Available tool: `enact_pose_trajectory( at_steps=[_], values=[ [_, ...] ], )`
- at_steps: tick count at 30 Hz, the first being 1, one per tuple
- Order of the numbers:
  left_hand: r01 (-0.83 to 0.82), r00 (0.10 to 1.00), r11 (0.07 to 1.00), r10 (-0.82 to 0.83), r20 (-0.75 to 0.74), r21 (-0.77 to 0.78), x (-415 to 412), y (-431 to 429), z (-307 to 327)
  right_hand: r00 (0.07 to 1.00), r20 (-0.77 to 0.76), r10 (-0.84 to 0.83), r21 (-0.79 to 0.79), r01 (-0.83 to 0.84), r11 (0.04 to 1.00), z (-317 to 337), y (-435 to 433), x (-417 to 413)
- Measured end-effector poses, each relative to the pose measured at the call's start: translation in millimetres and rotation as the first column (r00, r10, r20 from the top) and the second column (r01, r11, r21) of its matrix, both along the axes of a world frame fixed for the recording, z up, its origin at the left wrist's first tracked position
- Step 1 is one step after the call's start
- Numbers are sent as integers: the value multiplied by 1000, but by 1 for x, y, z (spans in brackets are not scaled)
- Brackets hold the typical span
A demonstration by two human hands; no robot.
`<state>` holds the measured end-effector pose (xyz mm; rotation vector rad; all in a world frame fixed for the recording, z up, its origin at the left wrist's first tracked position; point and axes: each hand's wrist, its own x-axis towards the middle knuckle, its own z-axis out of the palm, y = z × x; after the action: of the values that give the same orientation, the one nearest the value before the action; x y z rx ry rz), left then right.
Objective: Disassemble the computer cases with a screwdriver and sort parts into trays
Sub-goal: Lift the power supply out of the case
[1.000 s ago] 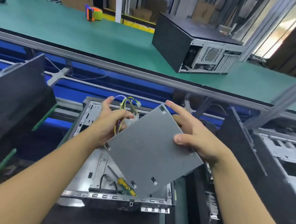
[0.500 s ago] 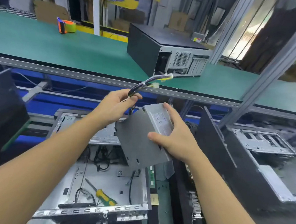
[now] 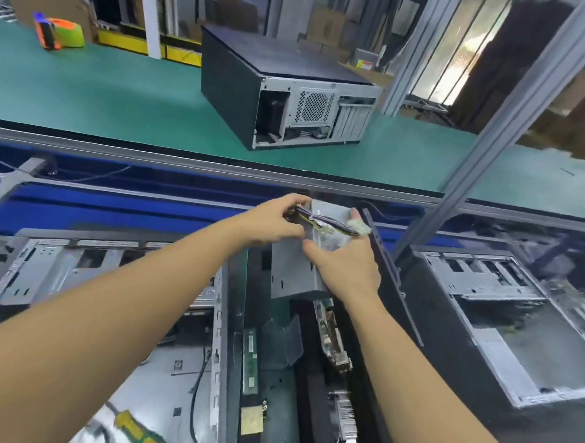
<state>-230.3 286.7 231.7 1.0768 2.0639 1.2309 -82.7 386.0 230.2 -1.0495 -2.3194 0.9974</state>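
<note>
Two work levels are seen: a green table (image 3: pixel 120 108) runs across the far side behind a metal rail, and a lower, blue-framed bay lies on the near side. Stacked cardboard and yellow framing are made out in the room beyond. On the table a closed black computer case (image 3: pixel 275 80) is laid flat with its rear panel toward the camera, and an orange and green tape dispenser (image 3: pixel 57 34) is set at the far left. The view at right is crossed by a slanted metal post (image 3: pixel 495 131).

Below, an open case (image 3: pixel 41 274) is laid at left with a yellow-handled screwdriver (image 3: pixel 138 431) inside it. Another open case (image 3: pixel 501 319) is laid at right, and circuit boards (image 3: pixel 332 336) are stood on edge between them. Parts of these are covered by both forearms.

The grey power supply (image 3: pixel 291 272) is held up above the boards, just below the rail. It is clasped by the right grip (image 3: pixel 346 269), thumb on the near face and fingers along the far side. Its cable bundle (image 3: pixel 332 221), laid across the top, is pinched in the curled fingers of the left grip (image 3: pixel 277 224).
</note>
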Motion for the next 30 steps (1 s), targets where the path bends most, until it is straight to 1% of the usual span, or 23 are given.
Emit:
enact_pose_trajectory(
  at_steps=[2,4,6,9,10,11,12,14,18,21,23,27,30],
  values=[
    [-2,1000,999,2,0,-42,-12,13,-12,998,47,-36,-18,37,999,-16,8,-14],
    [4,999,998,-1,42,-70,-25,27,-24,995,72,-62,-45,65,997,-34,17,-29],
    [5,989,996,10,150,-94,-38,42,-34,992,90,-90,-75,97,992,-52,24,-44],
    [-72,934,991,108,339,-116,-52,64,-51,977,163,-135,-83,150,985,-80,36,-68],
    [-96,930,985,140,341,-142,-56,71,-58,971,193,-143,-87,162,983,-89,39,-76],
    [-117,940,977,166,298,-176,-60,77,-68,965,218,-144,-95,168,981,-99,41,-84],
    [-133,949,969,185,256,-208,-63,81,-79,962,238,-133,-99,161,982,-108,41,-90],
    [-169,944,952,231,237,-257,-70,89,-101,955,278,-104,-85,132,988,-124,40,-103],
    [-256,875,906,365,318,-337,-88,97,-131,916,387,-101,66,81,994,-150,37,-127],
    [-292,828,888,421,370,-355,-102,102,-145,905,408,-122,164,59,985,-167,34,-141],
    [-279,823,881,424,377,-383,-110,103,-153,894,430,-126,219,31,975,-178,33,-148],
    [-190,857,864,378,350,-467,-120,103,-177,859,505,-90,208,-20,978,-205,31,-155],
    [-123,921,829,300,248,-546,-122,107,-187,871,479,-111,212,8,977,-224,25,-156]
  ],
)
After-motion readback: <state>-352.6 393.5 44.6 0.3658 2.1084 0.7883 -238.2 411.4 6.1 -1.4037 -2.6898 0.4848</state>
